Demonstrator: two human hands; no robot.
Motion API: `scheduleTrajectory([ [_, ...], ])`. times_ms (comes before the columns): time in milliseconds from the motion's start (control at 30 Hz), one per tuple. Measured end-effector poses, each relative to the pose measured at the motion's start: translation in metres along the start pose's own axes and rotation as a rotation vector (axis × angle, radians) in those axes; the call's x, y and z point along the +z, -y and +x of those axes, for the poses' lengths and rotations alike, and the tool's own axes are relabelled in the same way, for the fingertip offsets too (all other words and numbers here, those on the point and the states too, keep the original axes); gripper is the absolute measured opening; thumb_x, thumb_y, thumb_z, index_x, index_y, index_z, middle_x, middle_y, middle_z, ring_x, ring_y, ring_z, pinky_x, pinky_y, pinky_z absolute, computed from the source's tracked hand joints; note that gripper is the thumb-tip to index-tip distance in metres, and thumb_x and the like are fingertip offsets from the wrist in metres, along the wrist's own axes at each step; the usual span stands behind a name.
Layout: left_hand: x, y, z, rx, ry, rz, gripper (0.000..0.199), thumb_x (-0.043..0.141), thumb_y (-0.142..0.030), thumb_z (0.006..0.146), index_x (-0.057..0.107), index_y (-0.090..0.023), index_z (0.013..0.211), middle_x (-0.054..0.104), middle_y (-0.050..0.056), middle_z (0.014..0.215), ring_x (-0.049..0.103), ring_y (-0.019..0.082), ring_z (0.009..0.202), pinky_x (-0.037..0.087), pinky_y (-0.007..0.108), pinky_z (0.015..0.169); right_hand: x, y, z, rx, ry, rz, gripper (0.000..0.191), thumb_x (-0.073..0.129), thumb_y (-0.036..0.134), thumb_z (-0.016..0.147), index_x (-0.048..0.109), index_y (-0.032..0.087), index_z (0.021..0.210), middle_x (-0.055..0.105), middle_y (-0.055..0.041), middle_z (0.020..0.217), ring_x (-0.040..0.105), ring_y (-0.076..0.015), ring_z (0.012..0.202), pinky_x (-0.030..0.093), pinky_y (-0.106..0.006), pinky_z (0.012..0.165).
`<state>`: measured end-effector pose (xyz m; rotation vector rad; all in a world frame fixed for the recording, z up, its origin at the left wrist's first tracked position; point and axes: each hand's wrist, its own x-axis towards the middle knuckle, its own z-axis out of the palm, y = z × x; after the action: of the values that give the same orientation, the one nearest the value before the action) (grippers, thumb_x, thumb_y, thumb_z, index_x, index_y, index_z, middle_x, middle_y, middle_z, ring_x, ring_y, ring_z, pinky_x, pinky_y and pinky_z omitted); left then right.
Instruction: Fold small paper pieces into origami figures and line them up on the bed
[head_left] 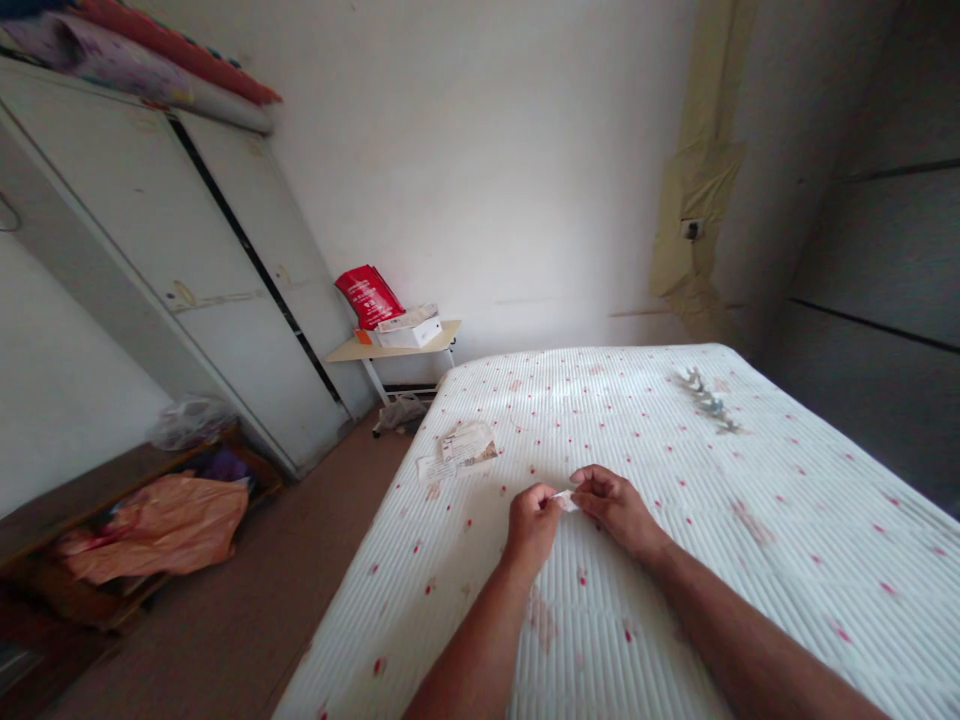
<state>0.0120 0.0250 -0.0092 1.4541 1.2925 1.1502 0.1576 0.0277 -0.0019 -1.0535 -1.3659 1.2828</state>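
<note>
Just above the bed's middle, my left hand (535, 516) and my right hand (609, 504) come close together. Between them is a small folded piece of white paper (566, 500). The left thumb and forefinger pinch its left end, while the right fingers grip its right end. To the left of my hands, loose sheets of printed paper (466, 446) lie on the bedspread. Farther off on the right side rests a row of several small folded paper shapes (709, 402), grey-white and pointed; their exact form is too small to tell.
A white ribbed bedspread (660, 620) with red dots covers the bed. Beyond its far left corner stands a small table (427, 344) with a red bag (369, 296) and a white box (420, 333). A wardrobe (217, 240) and a low bench with orange cloth (165, 528) are left.
</note>
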Motion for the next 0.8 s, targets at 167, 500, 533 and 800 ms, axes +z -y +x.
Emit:
scheduleTrajectory([
  [167,0.006,0.006,0.004,0.022,-0.057,0.113,0.014,0.051,-0.024,0.067,0.053,-0.017,0.055,0.043,-0.005,0.051,0.036,0.01,0.052,0.022,0.02,0.049,-0.006,-0.004,0.003,-0.01,0.03,-0.073,0.02,0.058,0.036,0.07,0.052,0.019,0.078,0.042,0.0075,0.051,0.035,-0.0067,0.043,0.028,-0.02,0.042],
  [500,0.009,0.001,-0.002,0.175,-0.087,0.484,0.017,0.053,-0.013,0.068,0.064,-0.019,0.079,0.06,0.001,0.073,0.052,0.015,0.069,0.036,0.025,0.066,-0.026,-0.007,0.001,-0.192,0.05,-0.562,0.009,0.049,0.018,0.072,0.058,0.018,0.068,0.054,0.0029,0.06,0.048,-0.0112,0.056,0.034,-0.022,0.053],
  [533,0.007,0.0,-0.004,0.225,-0.073,0.49,0.022,0.053,-0.01,0.067,0.064,-0.019,0.084,0.061,0.002,0.079,0.053,0.016,0.075,0.038,0.026,0.071,-0.026,-0.007,0.001,-0.197,0.055,-0.601,0.01,0.049,0.018,0.073,0.058,0.018,0.069,0.055,0.0025,0.061,0.049,-0.0117,0.057,0.034,-0.022,0.054],
  [800,0.003,0.001,-0.004,0.375,0.079,0.671,0.018,0.056,-0.011,0.07,0.067,-0.022,0.078,0.059,0.003,0.081,0.051,0.017,0.084,0.04,0.027,0.075,-0.022,-0.004,-0.001,-0.318,0.061,-0.826,0.018,0.044,0.01,0.074,0.06,0.018,0.07,0.057,-0.0029,0.074,0.055,-0.0139,0.068,0.04,-0.024,0.064],
])
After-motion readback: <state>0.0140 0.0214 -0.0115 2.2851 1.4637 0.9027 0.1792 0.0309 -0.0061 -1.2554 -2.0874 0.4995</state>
